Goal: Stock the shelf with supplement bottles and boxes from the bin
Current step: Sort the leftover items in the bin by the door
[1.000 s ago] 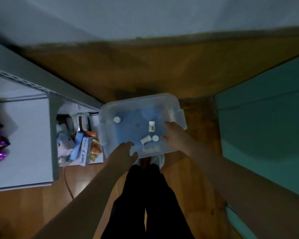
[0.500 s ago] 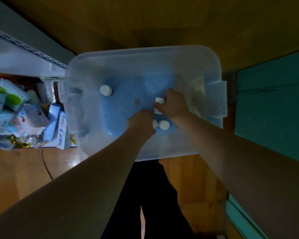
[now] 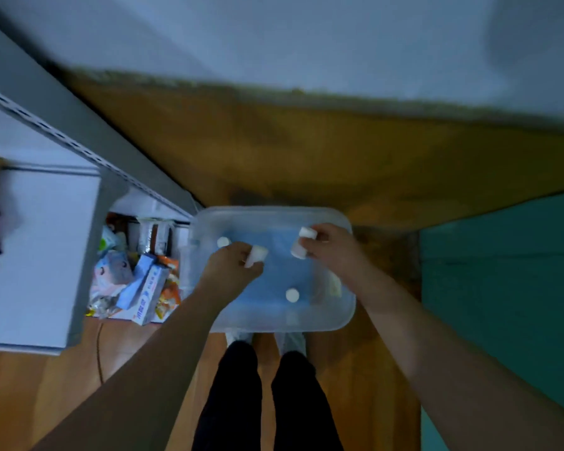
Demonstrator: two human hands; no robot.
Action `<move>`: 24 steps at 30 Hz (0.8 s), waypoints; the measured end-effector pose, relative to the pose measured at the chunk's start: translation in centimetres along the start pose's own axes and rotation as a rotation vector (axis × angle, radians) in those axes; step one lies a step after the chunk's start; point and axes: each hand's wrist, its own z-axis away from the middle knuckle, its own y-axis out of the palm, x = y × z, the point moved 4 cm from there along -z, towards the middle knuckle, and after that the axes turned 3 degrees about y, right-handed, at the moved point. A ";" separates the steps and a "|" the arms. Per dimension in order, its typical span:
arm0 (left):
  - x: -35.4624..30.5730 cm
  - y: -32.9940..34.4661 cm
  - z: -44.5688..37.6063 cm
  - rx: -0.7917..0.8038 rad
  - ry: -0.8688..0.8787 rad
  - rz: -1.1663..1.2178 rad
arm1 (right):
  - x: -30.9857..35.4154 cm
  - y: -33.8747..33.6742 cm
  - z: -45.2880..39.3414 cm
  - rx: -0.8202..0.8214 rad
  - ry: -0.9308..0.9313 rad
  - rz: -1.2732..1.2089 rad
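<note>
Five white bottles show at the clear bin (image 3: 345, 317): two standing inside it, three held above it (one left, two right).

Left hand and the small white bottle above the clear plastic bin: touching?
Touching. The head view shows the left hand with fingers curled round the small white bottle, lifted above the clear plastic bin.

Pale bottles, clear bin, warm floor

White bottles (image 3: 255, 256) sit over the translucent bin's (image 3: 345, 315) blue base; grey-white shelf (image 3: 43, 242), orange-brown wooden floor (image 3: 306, 157), teal panel (image 3: 502, 288), black trousers (image 3: 261, 402), multicoloured packets (image 3: 137, 281).
</note>
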 end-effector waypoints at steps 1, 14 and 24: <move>-1.6 -1.8 1.8 -0.068 0.014 0.072 | 2.0 -0.9 1.9 0.012 -0.028 -0.052; -13.7 -23.4 29.0 -0.570 0.379 0.737 | 27.6 -2.6 28.2 0.304 -0.534 -0.356; -2.9 -35.4 45.9 -0.901 0.457 0.874 | 38.1 12.4 44.1 0.574 -0.847 -0.315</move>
